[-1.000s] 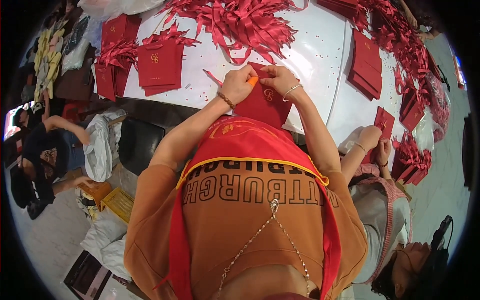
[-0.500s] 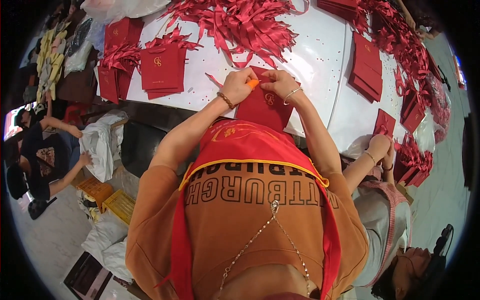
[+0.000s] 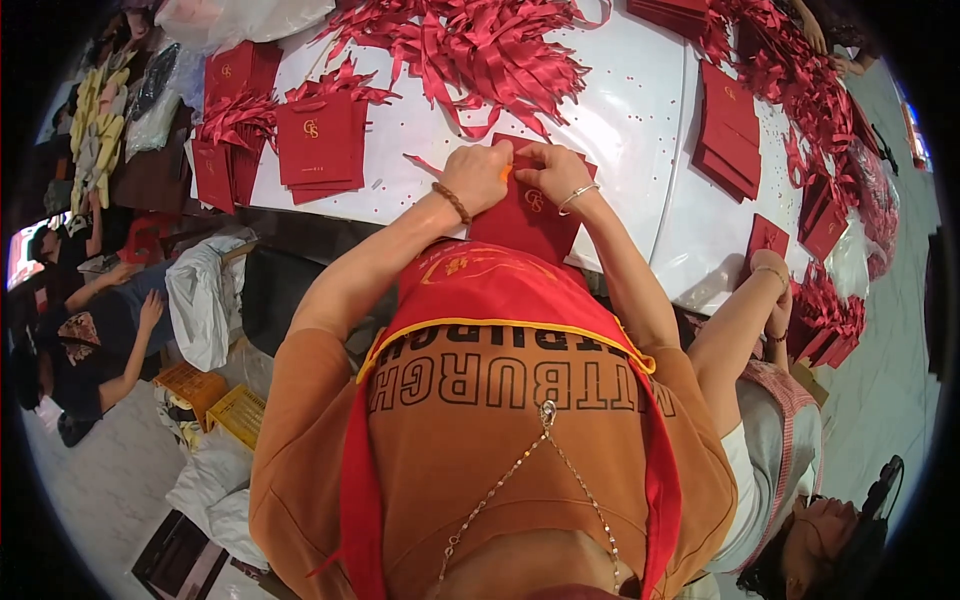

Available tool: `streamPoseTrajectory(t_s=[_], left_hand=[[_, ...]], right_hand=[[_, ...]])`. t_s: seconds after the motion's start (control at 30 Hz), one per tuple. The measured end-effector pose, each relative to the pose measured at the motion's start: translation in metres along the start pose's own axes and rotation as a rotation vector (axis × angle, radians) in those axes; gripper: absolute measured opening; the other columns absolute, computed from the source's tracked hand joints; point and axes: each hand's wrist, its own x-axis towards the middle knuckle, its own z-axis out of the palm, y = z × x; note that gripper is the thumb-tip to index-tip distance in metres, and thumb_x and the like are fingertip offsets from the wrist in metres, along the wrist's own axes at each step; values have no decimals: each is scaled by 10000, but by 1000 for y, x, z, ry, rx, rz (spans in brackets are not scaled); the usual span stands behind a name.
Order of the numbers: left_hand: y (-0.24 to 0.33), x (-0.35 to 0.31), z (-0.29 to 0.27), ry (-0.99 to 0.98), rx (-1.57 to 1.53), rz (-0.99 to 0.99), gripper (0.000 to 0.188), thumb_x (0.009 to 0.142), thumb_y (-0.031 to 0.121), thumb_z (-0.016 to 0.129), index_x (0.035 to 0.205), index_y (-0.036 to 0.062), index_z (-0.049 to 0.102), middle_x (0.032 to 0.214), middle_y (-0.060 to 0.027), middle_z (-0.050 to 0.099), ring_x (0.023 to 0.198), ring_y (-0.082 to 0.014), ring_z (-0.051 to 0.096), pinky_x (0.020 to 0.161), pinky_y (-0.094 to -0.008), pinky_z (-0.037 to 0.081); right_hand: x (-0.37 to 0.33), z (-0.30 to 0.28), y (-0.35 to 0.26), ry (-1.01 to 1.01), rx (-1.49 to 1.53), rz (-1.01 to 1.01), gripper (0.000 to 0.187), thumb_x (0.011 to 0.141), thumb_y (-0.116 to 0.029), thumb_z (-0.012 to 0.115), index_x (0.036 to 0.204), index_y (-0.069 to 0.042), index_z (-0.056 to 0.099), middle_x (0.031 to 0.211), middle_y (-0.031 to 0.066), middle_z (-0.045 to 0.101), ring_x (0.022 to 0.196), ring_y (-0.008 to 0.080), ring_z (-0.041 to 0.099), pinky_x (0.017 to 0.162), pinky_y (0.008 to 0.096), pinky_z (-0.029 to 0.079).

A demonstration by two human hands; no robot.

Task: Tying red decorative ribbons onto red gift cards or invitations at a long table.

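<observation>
A dark red paper bag (image 3: 530, 222) with a gold emblem lies flat at the near edge of the white table (image 3: 640, 130). My left hand (image 3: 478, 176), with a bead bracelet on its wrist, grips the bag's top edge. My right hand (image 3: 556, 175), wearing a thin bangle, pinches the same top edge just beside it. A small orange thing shows between the two hands; I cannot tell what it is. Just beyond the hands lies a heap of red ribbons (image 3: 480, 50).
Stacks of red bags (image 3: 320, 145) lie at the table's left, more red bags (image 3: 730, 125) at the right. A co-worker's hand (image 3: 770, 275) works at the right edge of the table. A person sits on the floor at left, near yellow crates (image 3: 215, 400) and white sacks.
My hands stay on the bag's top edge with small finger shifts. The person on the floor at left has moved their arms.
</observation>
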Motion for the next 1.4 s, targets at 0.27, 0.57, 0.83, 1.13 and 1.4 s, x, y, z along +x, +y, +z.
streamPoseTrajectory(t_s=[0.27,0.57,0.83,1.13,1.4], left_hand=[[-4,-1,7,58,-394,-177,103,736,129,584,751,27,576,630,-132,590,567,-252,582,517,-347,426],[-8,0,8,36,-433,-123,94,755,104,568,760,10,575,579,-92,580,506,-171,549,477,-290,411],[-8,-1,13,36,-572,-210,84,776,80,541,778,4,575,570,-52,577,490,-95,530,454,-236,403],[-10,8,11,2,-495,-152,102,767,105,555,798,13,587,590,-88,588,515,-146,559,485,-272,429],[5,7,-2,-38,66,168,78,721,69,506,785,24,510,610,-173,554,569,-333,561,520,-429,438]], right_hand=[[5,-3,5,-57,62,-11,371,711,-206,649,1054,-79,585,947,143,615,890,264,583,774,335,443],[4,-5,8,-51,141,-12,346,710,-160,653,1035,-54,594,973,151,613,899,249,586,782,314,445],[6,-7,9,-56,193,23,361,710,-156,661,1038,-21,590,979,166,611,918,247,585,805,298,443],[10,-8,14,-19,117,-22,353,701,-183,655,1024,-52,602,944,146,621,879,247,595,775,309,453],[6,2,6,-54,214,35,172,763,-117,581,914,-38,605,691,103,636,544,183,621,526,298,497]])
